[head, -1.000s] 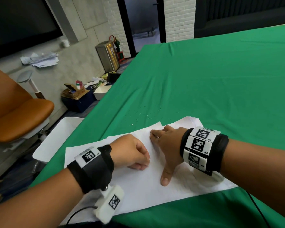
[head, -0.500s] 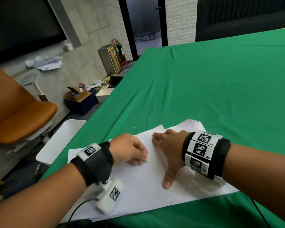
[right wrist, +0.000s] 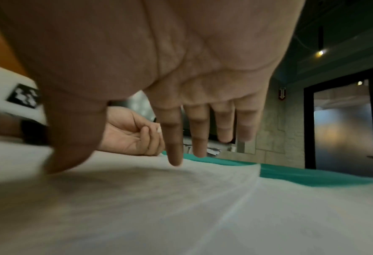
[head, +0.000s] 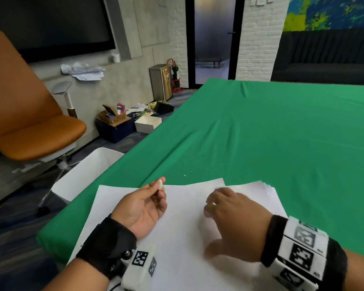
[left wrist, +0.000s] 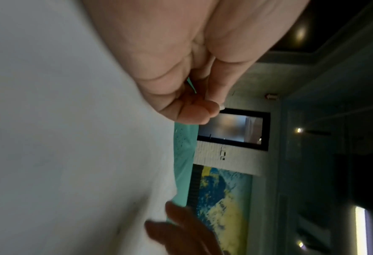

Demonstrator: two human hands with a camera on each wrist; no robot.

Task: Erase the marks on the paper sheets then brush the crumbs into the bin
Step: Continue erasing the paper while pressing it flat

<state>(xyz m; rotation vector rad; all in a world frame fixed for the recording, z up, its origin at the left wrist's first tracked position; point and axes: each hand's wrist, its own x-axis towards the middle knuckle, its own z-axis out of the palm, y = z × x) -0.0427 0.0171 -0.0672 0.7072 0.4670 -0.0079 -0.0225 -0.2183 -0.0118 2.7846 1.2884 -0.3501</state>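
A stack of white paper sheets (head: 187, 238) lies on the green cloth at the table's near edge. My left hand (head: 159, 189) is lifted over the sheets' left part, palm turned up, and pinches a small white eraser (head: 160, 184) between thumb and fingertips. The eraser (right wrist: 159, 129) also shows in the right wrist view. My right hand (head: 210, 204) hovers low over the middle of the top sheet, motion-blurred, its fingers (right wrist: 174, 155) straight, with the index tip and thumb touching the paper (right wrist: 181, 207). Fine crumbs (head: 198, 164) are scattered on the cloth just beyond the sheets.
A white bin (head: 93, 171) stands on the floor against the table's left edge, beside the paper. An orange chair (head: 29, 127) sits further left. The green table (head: 282, 133) stretches far ahead and to the right. Boxes and a metal bin are by the wall.
My left hand has lifted off the sheet and turned palm up, showing the eraser. My right hand has stopped pressing flat and is moving across the paper. The head view has tilted up.
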